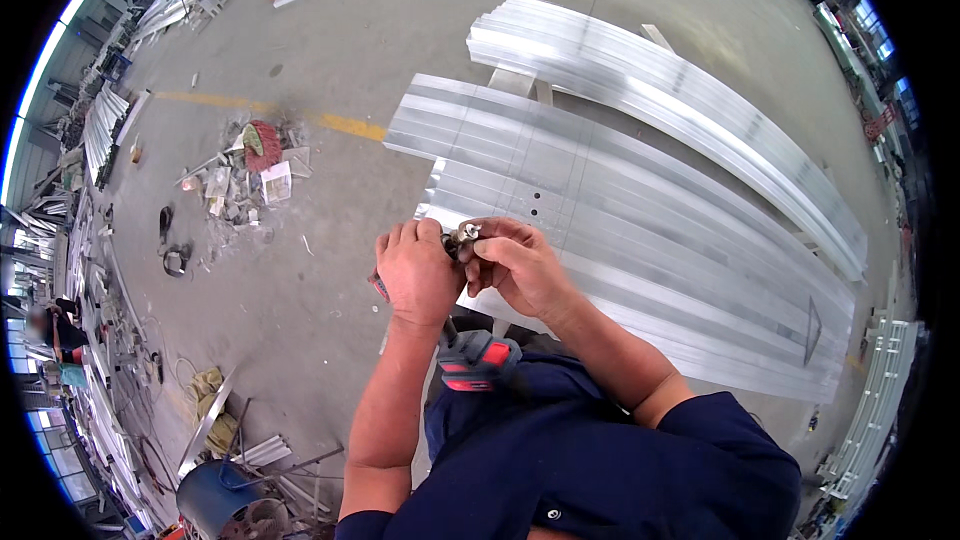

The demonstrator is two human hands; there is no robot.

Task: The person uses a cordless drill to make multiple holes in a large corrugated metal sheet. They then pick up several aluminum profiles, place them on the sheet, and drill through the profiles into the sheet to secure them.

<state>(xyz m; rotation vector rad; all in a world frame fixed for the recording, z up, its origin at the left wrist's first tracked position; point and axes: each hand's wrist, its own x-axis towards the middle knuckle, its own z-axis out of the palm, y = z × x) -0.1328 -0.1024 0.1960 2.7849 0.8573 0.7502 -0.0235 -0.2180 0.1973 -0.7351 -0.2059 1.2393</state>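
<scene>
My left hand (415, 268) is wrapped over the body of a cordless drill (480, 362). The drill's red and grey battery end hangs below that hand, against my dark blue clothing. At the drill's front, my right hand (518, 265) is closed with thumb and fingers around a short, shiny metal bit (469, 233). The bit's exact shape is partly hidden by the fingers. Both hands meet just over the near left end of a layer of silver metal profiles (640, 215). Two small dark round spots (536, 203) show on these profiles beyond my right hand.
A second stack of long silver profiles (620, 55) lies farther off, on supports. Scrap and a reddish basket-like object (262, 145) sit on the floor at left. A blue drum (215, 495) stands lower left. Another person (65, 330) is at the far left edge.
</scene>
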